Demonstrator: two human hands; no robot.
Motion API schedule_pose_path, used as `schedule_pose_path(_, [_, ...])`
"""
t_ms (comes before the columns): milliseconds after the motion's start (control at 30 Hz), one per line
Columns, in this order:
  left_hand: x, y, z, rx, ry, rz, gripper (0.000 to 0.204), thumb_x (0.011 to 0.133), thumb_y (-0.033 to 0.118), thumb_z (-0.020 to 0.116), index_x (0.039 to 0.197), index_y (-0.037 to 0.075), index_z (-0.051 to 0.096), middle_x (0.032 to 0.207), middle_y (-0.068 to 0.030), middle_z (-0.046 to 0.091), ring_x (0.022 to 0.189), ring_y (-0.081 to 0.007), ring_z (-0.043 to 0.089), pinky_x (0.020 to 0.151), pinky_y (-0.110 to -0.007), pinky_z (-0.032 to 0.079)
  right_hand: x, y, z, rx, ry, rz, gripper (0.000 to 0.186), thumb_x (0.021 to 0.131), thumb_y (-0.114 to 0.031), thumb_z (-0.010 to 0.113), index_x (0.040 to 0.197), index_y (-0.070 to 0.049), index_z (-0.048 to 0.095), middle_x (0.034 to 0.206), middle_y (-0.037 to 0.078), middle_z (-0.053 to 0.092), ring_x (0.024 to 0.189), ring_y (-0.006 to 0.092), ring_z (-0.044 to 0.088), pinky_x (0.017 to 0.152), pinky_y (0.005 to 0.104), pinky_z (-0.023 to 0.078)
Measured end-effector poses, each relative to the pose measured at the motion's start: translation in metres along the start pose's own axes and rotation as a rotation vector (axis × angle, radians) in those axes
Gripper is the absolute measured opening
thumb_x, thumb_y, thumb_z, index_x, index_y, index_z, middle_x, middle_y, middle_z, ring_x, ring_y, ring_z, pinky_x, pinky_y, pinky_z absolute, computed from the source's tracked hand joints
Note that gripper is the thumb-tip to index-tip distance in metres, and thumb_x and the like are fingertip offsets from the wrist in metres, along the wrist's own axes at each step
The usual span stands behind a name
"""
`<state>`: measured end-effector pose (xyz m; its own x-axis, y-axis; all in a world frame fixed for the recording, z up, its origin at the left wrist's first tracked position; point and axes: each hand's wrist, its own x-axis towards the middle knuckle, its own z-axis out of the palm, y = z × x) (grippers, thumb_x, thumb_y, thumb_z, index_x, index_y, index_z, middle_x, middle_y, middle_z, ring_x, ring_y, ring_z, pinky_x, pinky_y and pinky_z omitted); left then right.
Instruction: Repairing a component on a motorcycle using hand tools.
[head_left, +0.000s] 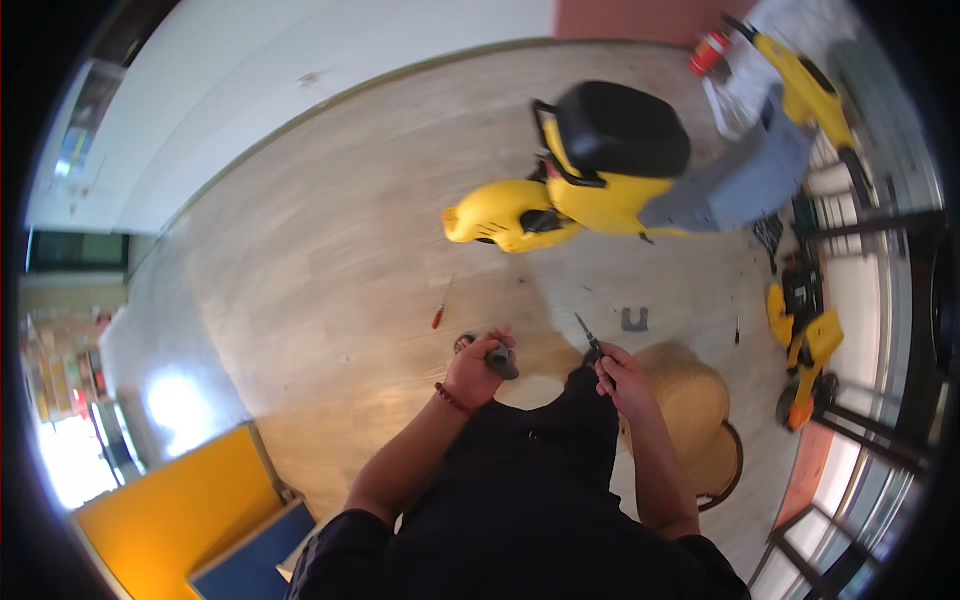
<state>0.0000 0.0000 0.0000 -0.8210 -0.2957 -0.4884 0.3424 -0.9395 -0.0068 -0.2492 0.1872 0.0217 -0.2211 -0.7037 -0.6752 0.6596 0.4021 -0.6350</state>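
My left hand [480, 370] is wrapped round a dark grey object [501, 362] that I cannot make out fully. My right hand [622, 378] grips a tool [590, 334] with a dark handle and a long, slim metal tip pointing forward. Both hands are held over my lap, apart from each other. On the floor beyond them lie a red-handled screwdriver [437, 318] and a grey U-shaped piece [634, 320]. Farther ahead stands a yellow scooter [605, 200] with a black seat and grey footboard.
A rattan seat [680, 400] is beside my right arm. Yellow and black parts [815, 335] sit by dark frames [880, 440] at the right wall. Yellow and blue boards [180, 500] are at the lower left. A red container [708, 55] is behind the scooter.
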Motion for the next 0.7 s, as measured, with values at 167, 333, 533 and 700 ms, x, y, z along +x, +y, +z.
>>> schedule_pose_path(167, [-0.117,0.105,0.028,0.082,0.253,0.413,0.028,0.098,0.010,0.044,0.124,0.002,0.049,0.105,-0.0107,0.057,0.095,-0.0240,0.057,0.087,-0.035,0.048,0.020,-0.013,0.167,0.024,-0.165,0.061,0.033,0.099,-0.010,0.051,0.131,-0.002,0.054,0.081,0.003,0.055,0.055,0.0093,0.043,0.055,0.0287,0.045])
schedule_pose_path(333, [-0.154,0.175,0.029,-0.023,0.236,0.452,0.024,0.100,0.011,0.041,0.120,0.002,0.049,0.106,-0.0096,0.057,0.097,-0.0244,0.056,0.090,-0.036,0.047,0.041,-0.038,0.259,-0.108,-0.332,0.014,0.033,0.099,-0.009,0.051,0.131,-0.002,0.054,0.080,0.003,0.055,0.055,0.0086,0.043,0.057,0.0264,0.044])
schedule_pose_path(533, [-0.163,0.239,0.073,-0.090,-0.003,0.521,0.019,0.102,0.014,0.042,0.116,0.005,0.051,0.106,-0.0062,0.057,0.100,-0.0234,0.055,0.091,-0.036,0.047,0.063,-0.092,0.342,-0.264,-0.436,-0.068,0.035,0.098,-0.006,0.050,0.132,-0.001,0.054,0.080,0.002,0.054,0.057,0.0061,0.044,0.057,0.0227,0.042])
schedule_pose_path(700, [-0.146,0.325,0.135,-0.017,-0.076,0.617,0.020,0.102,0.019,0.049,0.117,0.007,0.056,0.115,-0.0042,0.060,0.112,-0.0215,0.057,0.097,-0.035,0.048,0.106,-0.148,0.403,-0.279,-0.527,-0.238,0.036,0.097,-0.004,0.051,0.132,0.000,0.053,0.081,0.002,0.055,0.059,0.0060,0.044,0.057,0.0212,0.041])
